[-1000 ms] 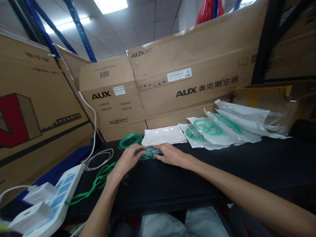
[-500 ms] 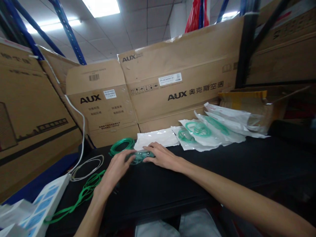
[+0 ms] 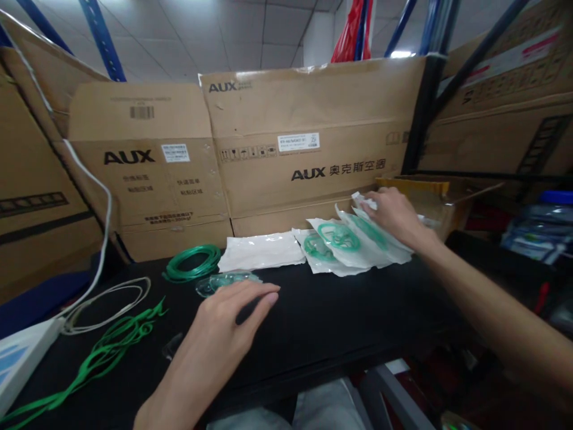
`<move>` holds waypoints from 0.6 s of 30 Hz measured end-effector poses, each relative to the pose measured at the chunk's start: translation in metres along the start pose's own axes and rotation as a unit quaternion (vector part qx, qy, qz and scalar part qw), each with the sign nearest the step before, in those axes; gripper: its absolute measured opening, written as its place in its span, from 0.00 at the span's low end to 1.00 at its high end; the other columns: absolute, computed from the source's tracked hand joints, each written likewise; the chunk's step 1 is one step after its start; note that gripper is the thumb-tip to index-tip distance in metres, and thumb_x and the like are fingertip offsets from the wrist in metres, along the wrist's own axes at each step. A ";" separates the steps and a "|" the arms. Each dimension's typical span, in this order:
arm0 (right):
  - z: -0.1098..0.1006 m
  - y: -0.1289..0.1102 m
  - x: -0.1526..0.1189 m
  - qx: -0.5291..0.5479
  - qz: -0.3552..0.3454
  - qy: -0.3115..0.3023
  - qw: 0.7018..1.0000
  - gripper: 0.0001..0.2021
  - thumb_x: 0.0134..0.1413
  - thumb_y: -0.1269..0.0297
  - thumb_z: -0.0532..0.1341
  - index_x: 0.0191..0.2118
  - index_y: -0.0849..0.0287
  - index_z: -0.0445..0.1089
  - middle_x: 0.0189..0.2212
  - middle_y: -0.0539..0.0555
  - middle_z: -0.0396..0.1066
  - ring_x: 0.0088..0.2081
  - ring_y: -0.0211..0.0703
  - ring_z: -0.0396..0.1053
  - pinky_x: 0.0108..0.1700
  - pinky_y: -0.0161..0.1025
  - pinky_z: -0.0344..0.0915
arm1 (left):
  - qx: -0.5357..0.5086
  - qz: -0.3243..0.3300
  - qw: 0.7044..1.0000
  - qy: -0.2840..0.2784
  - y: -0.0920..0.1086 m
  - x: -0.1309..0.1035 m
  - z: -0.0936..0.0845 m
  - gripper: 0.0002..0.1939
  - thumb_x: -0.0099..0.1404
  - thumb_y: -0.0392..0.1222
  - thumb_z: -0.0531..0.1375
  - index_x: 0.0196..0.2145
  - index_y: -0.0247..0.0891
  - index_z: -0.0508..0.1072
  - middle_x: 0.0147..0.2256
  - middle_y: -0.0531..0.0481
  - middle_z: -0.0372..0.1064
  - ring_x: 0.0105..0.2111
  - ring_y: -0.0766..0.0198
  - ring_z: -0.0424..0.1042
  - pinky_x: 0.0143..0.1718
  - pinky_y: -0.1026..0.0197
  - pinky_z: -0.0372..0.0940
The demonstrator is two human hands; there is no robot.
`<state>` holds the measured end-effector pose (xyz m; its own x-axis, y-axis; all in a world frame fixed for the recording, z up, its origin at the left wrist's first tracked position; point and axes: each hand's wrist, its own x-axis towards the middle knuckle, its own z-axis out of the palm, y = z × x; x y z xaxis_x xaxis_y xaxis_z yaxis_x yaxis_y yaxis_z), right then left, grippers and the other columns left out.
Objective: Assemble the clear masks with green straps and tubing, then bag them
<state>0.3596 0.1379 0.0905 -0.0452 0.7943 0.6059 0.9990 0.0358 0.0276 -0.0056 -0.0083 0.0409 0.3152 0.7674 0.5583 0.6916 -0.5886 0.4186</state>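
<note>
My left hand (image 3: 230, 316) is above the near part of the black table, thumb and fingers apart, holding nothing. Just beyond it lies a clear, green-tinted plastic piece (image 3: 215, 280), partly covered by the hand. To its left rests a coil of green tubing (image 3: 193, 263). At the right, my right hand (image 3: 394, 216) is closed on the upper end of a white pouch (image 3: 364, 199), whose lower part is largely behind the hand. Several clear-fronted pouches with green tubing (image 3: 340, 237) fan out beside it. A white pouch stack (image 3: 262, 252) lies left of them.
Green strips (image 3: 111, 346), a pale looped cable (image 3: 74, 325) and a white power strip (image 3: 29, 352) occupy the table's left side. Cardboard panels (image 3: 308, 113) stand along the back. An open carton (image 3: 452, 206) is behind my right hand.
Both hands have let go of the green-tinted plastic piece. My right hand has moved right to the pouches and taken hold of one; my left hand has drawn nearer to me. The view has shifted.
</note>
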 end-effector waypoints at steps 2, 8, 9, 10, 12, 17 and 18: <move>-0.009 0.027 0.005 -0.056 0.050 -0.036 0.997 0.17 0.67 0.62 0.54 0.48 0.69 0.76 0.45 0.78 0.73 0.48 0.64 0.69 0.43 0.50 0.60 | -0.036 0.013 0.999 -0.022 0.006 -0.002 0.008 0.11 0.70 0.48 0.59 0.43 0.51 0.81 0.44 0.55 0.80 0.45 0.55 0.77 0.51 0.55 0.69; -0.008 0.053 0.016 -0.083 0.119 -0.129 0.981 0.12 0.59 0.62 0.64 0.39 0.66 0.80 0.39 0.76 0.76 0.41 0.59 0.73 0.36 0.47 0.56 | -0.154 0.001 0.986 -0.058 0.005 -0.004 0.023 0.09 0.67 0.47 0.62 0.42 0.52 0.82 0.41 0.52 0.81 0.42 0.50 0.77 0.50 0.53 0.67; -0.006 0.052 0.017 -0.083 0.123 -0.134 0.980 0.11 0.59 0.64 0.63 0.39 0.66 0.80 0.40 0.75 0.76 0.40 0.58 0.74 0.36 0.47 0.56 | -0.159 0.001 0.985 -0.066 0.004 -0.004 0.024 0.10 0.68 0.47 0.61 0.42 0.52 0.82 0.40 0.52 0.81 0.41 0.50 0.77 0.50 0.53 0.67; -0.006 0.050 0.018 -0.084 0.126 -0.135 0.979 0.10 0.60 0.67 0.62 0.40 0.66 0.80 0.40 0.76 0.76 0.40 0.58 0.74 0.35 0.46 0.56 | -0.157 0.004 0.985 -0.073 0.004 -0.004 0.025 0.10 0.68 0.47 0.61 0.43 0.52 0.82 0.40 0.52 0.81 0.41 0.51 0.77 0.50 0.53 0.67; -0.010 0.045 0.024 -0.090 0.128 -0.125 0.980 0.12 0.62 0.70 0.59 0.42 0.69 0.79 0.41 0.79 0.75 0.41 0.59 0.74 0.35 0.47 0.55 | -0.141 0.007 0.986 -0.084 0.004 -0.004 0.026 0.11 0.69 0.48 0.60 0.43 0.51 0.82 0.40 0.52 0.81 0.41 0.52 0.77 0.49 0.55 0.66; -0.053 0.032 0.051 -0.109 0.126 -0.055 0.984 0.18 0.67 0.70 0.53 0.46 0.82 0.75 0.43 0.87 0.72 0.47 0.63 0.72 0.37 0.51 0.52 | -0.151 -0.028 0.984 -0.093 0.004 -0.001 0.028 0.11 0.70 0.48 0.59 0.44 0.51 0.81 0.43 0.54 0.80 0.44 0.56 0.77 0.49 0.58 0.67; -0.066 0.029 0.056 -0.110 0.125 -0.037 0.985 0.19 0.67 0.68 0.53 0.48 0.81 0.75 0.45 0.86 0.71 0.48 0.63 0.72 0.37 0.51 0.51 | -0.168 -0.044 0.981 -0.090 0.003 -0.001 0.030 0.11 0.69 0.48 0.60 0.44 0.50 0.81 0.44 0.53 0.80 0.44 0.55 0.77 0.49 0.58 0.68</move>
<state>0.3856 0.1439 0.1776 0.2102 0.8044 0.5556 0.9542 -0.2926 0.0626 0.0155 -0.0033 0.0206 0.3942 0.8337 0.3868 0.4778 -0.5455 0.6886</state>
